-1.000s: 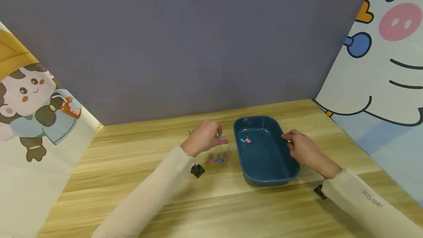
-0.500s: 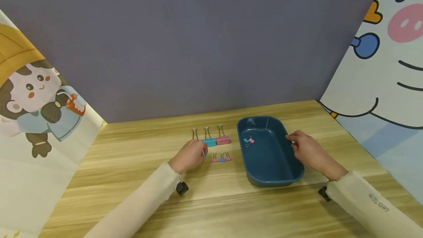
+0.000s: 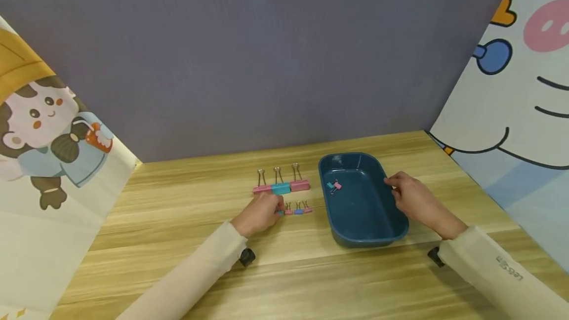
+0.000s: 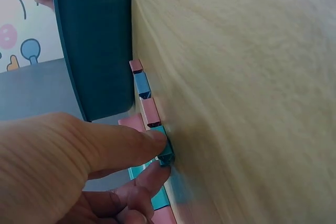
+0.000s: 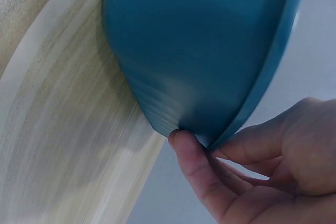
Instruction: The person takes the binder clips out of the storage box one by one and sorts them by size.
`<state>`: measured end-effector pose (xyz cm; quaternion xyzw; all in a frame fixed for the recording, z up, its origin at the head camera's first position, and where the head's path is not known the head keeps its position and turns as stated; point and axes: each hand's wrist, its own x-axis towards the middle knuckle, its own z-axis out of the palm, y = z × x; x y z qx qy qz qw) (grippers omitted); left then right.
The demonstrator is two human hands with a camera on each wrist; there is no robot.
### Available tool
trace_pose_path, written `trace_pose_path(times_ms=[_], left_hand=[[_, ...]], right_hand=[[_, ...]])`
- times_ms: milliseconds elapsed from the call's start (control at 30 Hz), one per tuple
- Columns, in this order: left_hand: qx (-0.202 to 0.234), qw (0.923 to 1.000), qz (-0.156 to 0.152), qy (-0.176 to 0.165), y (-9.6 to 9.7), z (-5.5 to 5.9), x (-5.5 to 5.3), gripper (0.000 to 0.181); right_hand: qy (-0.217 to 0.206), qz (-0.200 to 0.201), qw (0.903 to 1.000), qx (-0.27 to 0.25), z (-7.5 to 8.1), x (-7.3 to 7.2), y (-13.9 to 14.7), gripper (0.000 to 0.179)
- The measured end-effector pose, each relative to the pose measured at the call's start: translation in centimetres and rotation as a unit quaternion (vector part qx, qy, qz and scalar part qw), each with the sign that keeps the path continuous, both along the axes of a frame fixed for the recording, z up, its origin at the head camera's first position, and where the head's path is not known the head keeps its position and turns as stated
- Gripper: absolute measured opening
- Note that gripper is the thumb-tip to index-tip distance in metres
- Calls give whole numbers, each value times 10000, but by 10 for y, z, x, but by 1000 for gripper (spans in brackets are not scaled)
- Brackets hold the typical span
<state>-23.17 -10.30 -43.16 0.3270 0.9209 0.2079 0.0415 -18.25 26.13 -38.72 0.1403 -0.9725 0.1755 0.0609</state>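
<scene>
My left hand (image 3: pixel 261 213) pinches a small teal binder clip (image 4: pixel 167 152) between thumb and fingers, low over the table at the left end of a short row. In that row lie a small pink binder clip (image 3: pixel 289 212), a blue one and another pink one. Just behind them stand a large pink binder clip (image 3: pixel 262 189), a large teal one (image 3: pixel 281 188) and a second large pink one (image 3: pixel 300 185), handles pointing away. My right hand (image 3: pixel 414 200) grips the right rim of the dark blue tray (image 3: pixel 366 242), thumb and fingers on either side of the edge.
Inside the tray, near its left wall, lie a small teal binder clip (image 3: pixel 330 185) and a small pink one (image 3: pixel 337 186). A grey wall (image 3: pixel 284 63) rises behind the wooden table (image 3: pixel 311 285), with cartoon-printed panels on both sides.
My left hand has moved from the large pink clip at the right of the back row to the left end of the small row. The right hand stays on the tray rim.
</scene>
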Motion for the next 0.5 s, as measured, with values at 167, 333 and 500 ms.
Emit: trace_pose_path(times_ms=[167, 333, 500], left_hand=[[89, 9999, 56, -40, 1, 6, 1, 13], [403, 9991, 71, 132, 5, 22, 0, 19], [441, 9979, 67, 464, 13, 37, 0, 15]], right_hand=[[0, -10, 10000, 12, 2, 0, 0, 33], [-21, 11, 10000, 8, 4, 2, -1, 33], [-13, 16, 10000, 21, 3, 2, -1, 32]])
